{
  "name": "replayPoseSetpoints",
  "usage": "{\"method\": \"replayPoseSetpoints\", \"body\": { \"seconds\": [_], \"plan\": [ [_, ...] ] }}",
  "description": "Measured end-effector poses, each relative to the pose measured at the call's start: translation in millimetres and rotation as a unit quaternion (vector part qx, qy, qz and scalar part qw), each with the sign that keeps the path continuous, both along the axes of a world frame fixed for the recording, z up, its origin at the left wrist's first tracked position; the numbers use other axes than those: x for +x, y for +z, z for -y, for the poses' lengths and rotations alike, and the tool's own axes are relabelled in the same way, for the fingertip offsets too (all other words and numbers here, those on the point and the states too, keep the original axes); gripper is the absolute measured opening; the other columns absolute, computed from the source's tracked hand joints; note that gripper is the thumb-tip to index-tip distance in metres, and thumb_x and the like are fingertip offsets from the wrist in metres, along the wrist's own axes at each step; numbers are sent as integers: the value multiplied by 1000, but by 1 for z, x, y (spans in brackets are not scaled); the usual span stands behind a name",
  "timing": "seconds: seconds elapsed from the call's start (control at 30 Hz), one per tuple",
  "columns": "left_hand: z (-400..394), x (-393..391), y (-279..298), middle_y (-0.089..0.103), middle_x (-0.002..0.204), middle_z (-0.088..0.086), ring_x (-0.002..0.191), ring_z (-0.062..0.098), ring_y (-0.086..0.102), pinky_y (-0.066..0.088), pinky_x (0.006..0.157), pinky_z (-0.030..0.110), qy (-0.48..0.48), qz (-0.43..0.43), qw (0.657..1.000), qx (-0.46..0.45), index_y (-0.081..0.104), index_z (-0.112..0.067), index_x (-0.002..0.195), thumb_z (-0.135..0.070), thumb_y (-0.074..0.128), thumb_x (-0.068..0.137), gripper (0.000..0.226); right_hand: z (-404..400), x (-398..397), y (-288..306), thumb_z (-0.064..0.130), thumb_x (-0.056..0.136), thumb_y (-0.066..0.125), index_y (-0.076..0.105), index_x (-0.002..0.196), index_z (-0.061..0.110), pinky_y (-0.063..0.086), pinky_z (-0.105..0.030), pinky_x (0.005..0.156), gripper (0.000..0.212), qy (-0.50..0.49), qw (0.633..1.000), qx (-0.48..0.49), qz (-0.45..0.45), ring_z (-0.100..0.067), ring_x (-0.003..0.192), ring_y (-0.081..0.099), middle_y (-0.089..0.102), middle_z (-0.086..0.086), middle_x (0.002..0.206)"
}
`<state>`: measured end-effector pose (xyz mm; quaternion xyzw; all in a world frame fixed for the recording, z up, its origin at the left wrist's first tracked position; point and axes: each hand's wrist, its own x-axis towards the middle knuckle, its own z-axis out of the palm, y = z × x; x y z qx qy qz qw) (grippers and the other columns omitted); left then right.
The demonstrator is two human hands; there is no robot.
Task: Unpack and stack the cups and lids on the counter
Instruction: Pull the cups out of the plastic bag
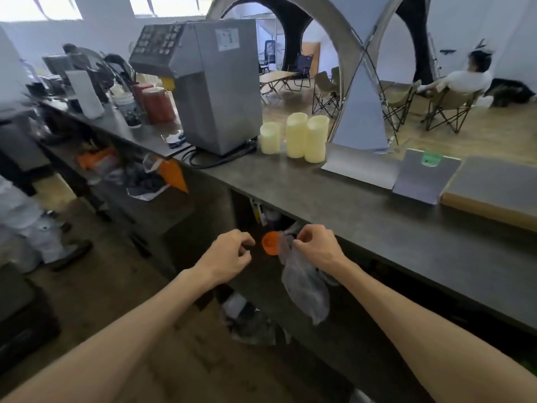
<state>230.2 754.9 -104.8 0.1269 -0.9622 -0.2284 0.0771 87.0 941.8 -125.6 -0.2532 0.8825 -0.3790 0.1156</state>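
both forearms reach in from the bottom edge, bare, meeting in front of the counter (348, 199) edge. left hand (229, 254) hangs free, fingers loosely curled, holding nothing, just left of an orange cup (270, 242). right hand (315, 247) pinches the top of a clear plastic bag (305, 283); the bag droops below the wrist, crumpled. orange cup sits between the 2 hands, touching the bag's mouth, open rim toward the camera; cannot tell whether fingers hold it too. all of this is below counter level, in front of a dark shelf opening.

on the counter, farther back: 3 cream-coloured stacks of cups (296, 136), upright, side by side, the left one shortest. just left of them a grey metal machine (209, 82) with a button panel, black cable looped at its base. right end of the counter: a grey tablet-like stand (421, 181) with a green tag. beyond, folding chairs and a seated person (465, 80).
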Motion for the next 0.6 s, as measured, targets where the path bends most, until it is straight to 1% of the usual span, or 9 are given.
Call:
{"method": "replayPoseSetpoints", "body": {
  "seconds": [0.03,0.1,0.17,0.23,0.3,0.33,0.43,0.5,0.6],
  "plan": [
    [13,-3,-2,63,112,-4,94,6,60,51,85,21,4,2,1000,2,68,-17,120,-14,61,94,27,15,-6,-5,30,96,68,62,94,28,57,-25,71,6,-1,1000,2,6,-7,81,68,67,7,87],
    [43,-8,-9,62,112,-4,94,6,60,49,84,19,7,16,1000,5,67,-17,120,-14,61,95,26,46,-14,-20,33,95,68,64,97,26,59,-29,71,8,3,1000,17,23,-8,79,69,69,5,87],
    [69,-8,-18,60,110,-6,92,6,60,51,84,20,14,33,999,22,67,-18,120,-15,61,95,25,74,-14,-35,34,93,69,66,100,26,62,-35,77,10,19,998,38,39,-9,80,70,71,5,87],
    [94,-9,-30,58,106,-8,87,4,58,51,81,19,5,50,999,21,67,-18,118,-14,61,94,24,98,-12,-49,37,91,72,67,96,30,62,-37,80,10,15,997,62,34,-8,82,68,70,7,90],
    [117,-12,-43,56,103,-9,83,3,56,44,74,13,-7,60,998,25,68,-17,117,-14,61,94,24,119,-9,-58,36,91,72,66,91,30,61,-37,79,9,3,996,76,42,-9,83,67,69,6,92],
    [129,-14,-52,56,103,-9,84,4,56,42,74,12,-15,68,997,28,68,-17,117,-14,61,94,24,128,-5,-63,36,91,72,65,89,30,62,-37,77,9,-3,996,79,46,-9,81,67,69,6,90],
    [159,-15,-83,60,107,-5,91,7,59,49,81,19,-47,101,993,44,67,-18,118,-14,61,95,24,152,14,-92,35,93,70,65,89,29,62,-36,74,9,-18,992,97,77,-9,77,68,68,6,85],
    [179,-11,-106,62,109,-4,94,10,61,54,86,25,-70,132,987,57,67,-18,117,-14,61,95,23,169,31,-119,40,92,70,65,90,30,62,-40,77,12,-30,987,119,108,-10,79,67,68,7,86],
    [211,-4,-143,61,106,-6,98,12,63,55,91,29,-94,167,979,68,67,-18,117,-15,61,95,23,191,57,-163,44,94,67,64,94,28,61,-42,82,17,-50,969,152,186,-14,83,67,68,4,89]
  ]
}}
